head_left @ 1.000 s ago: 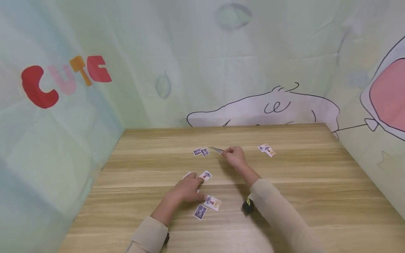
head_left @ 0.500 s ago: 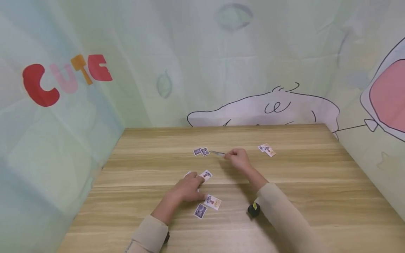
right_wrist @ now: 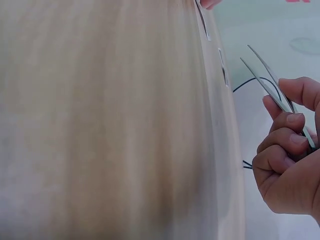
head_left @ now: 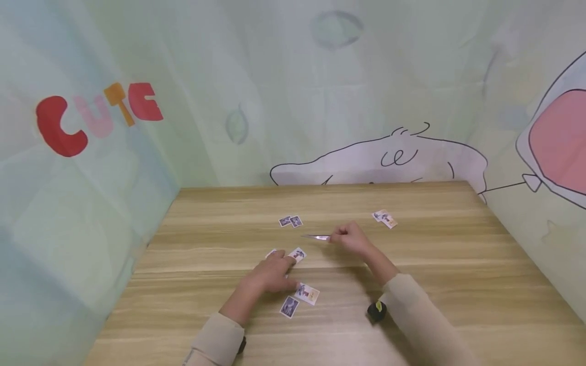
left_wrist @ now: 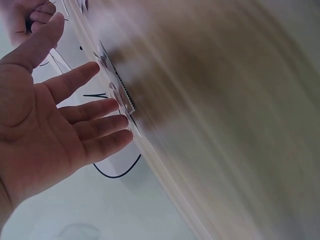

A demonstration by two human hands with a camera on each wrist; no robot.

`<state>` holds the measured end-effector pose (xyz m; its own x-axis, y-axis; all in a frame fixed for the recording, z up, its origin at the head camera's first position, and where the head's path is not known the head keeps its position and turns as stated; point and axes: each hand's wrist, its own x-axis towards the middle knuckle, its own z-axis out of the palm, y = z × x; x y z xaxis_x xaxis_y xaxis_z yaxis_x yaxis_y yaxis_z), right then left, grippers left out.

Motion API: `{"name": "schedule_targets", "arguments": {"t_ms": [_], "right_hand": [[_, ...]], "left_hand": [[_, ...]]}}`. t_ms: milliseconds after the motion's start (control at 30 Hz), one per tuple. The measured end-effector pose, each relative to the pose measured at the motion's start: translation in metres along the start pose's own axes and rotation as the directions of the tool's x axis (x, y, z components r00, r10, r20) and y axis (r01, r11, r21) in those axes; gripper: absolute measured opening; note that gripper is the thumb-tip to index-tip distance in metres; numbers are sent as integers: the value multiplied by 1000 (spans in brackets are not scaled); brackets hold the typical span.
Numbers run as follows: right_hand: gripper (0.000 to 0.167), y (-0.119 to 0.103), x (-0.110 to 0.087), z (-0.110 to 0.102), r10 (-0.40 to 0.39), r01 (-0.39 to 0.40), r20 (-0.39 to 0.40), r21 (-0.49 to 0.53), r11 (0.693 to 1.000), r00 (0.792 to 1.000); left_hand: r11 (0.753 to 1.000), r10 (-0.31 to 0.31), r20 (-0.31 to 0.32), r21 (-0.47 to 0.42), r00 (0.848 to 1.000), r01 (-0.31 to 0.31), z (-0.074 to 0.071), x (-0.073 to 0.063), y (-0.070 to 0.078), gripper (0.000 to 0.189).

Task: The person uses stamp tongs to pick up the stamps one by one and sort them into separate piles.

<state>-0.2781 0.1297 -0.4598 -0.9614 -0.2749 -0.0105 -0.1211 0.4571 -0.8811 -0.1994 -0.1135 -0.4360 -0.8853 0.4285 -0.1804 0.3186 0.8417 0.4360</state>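
Your wooden table (head_left: 458,254) meets a pale printed backdrop (head_left: 274,81). Your left hand (head_left: 273,273) has its fingers straight and spread, a pale card (head_left: 299,254) by its fingertips and a yellow-edged card (head_left: 311,295) by its thumb. Your right hand (head_left: 351,238) pinches the tweezers (head_left: 319,237), their tips parted. You seem to be between pick-ups; the next move probably calls for lowering those tips onto a card beside your left hand. Half a second ago they reached towards the dark cards (head_left: 296,221) beyond your hands; you've since drawn them nearer, left hand unmoved.
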Motion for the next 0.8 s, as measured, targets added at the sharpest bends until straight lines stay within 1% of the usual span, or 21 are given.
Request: {"name": "schedule_targets", "arguments": {"t_ms": [200, 333, 400, 433, 567, 633, 667, 700, 800], "right_hand": [[12, 8, -7, -1, 3, -3, 17, 27, 1000, 1000], [11, 10, -11, -2, 7, -9, 37, 35, 999, 999], [10, 11, -14, -2, 2, -4, 47, 31, 1000, 999], [10, 6, -17, -3, -12, 11, 53, 24, 1000, 999], [11, 8, -20, -3, -38, 38, 76, -1, 999, 996], [11, 9, -20, -4, -32, 33, 88, -9, 999, 996], [10, 15, -17, -4, -20, 21, 93, -9, 1000, 995], [10, 15, -17, -5, -15, 16, 100, -7, 1000, 995], [10, 16, -17, -6, -8, 8, 115, -1, 1000, 993]], "left_hand": [[1000, 7, -2, 4, 1000, -7, 3, -2, -3, 63], [1000, 12, 10, 26, 1000, -12, 3, -3, -5, 61], [999, 18, 16, 36, 1000, -18, 2, -3, -6, 61], [999, 22, 16, 39, 1000, -22, 2, -3, -6, 61], [996, 59, 10, 60, 998, -59, 2, -3, -5, 57], [994, 87, 9, 68, 996, -87, 2, -3, -5, 56], [992, 99, 12, 73, 995, -100, 2, -3, -4, 55], [991, 110, 18, 77, 994, -111, 2, -3, -4, 55], [987, 133, 31, 82, 991, -135, 3, -4, -4, 57]]}}
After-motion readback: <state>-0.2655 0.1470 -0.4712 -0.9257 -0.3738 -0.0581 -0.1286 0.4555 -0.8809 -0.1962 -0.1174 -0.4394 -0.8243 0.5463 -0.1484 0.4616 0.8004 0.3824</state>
